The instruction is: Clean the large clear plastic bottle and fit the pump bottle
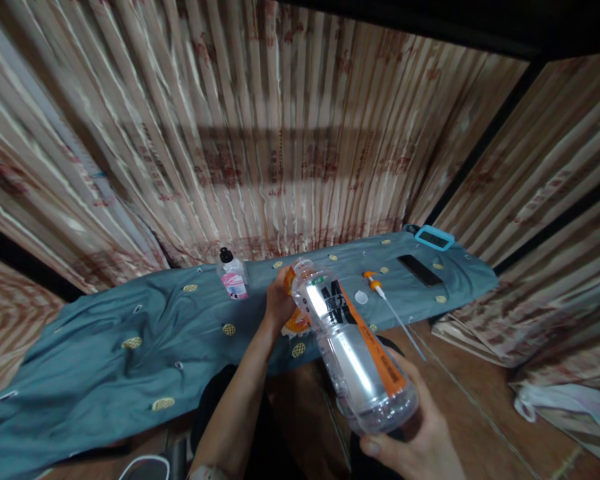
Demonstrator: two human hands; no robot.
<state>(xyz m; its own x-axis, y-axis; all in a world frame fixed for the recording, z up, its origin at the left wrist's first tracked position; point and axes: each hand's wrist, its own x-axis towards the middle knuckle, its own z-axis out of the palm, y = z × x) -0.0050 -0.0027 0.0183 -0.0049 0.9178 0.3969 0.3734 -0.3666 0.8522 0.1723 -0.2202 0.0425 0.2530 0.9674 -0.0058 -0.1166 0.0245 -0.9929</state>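
Above teal cloth (105, 320), clear bottle (353, 347), orange label, both hands gripping.

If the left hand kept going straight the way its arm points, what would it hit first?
Probably the teal cloth just beyond it, then the striped curtain behind. The left hand points up and away, at the neck of the clear plastic bottle that the right hand holds; depth is hard to judge.
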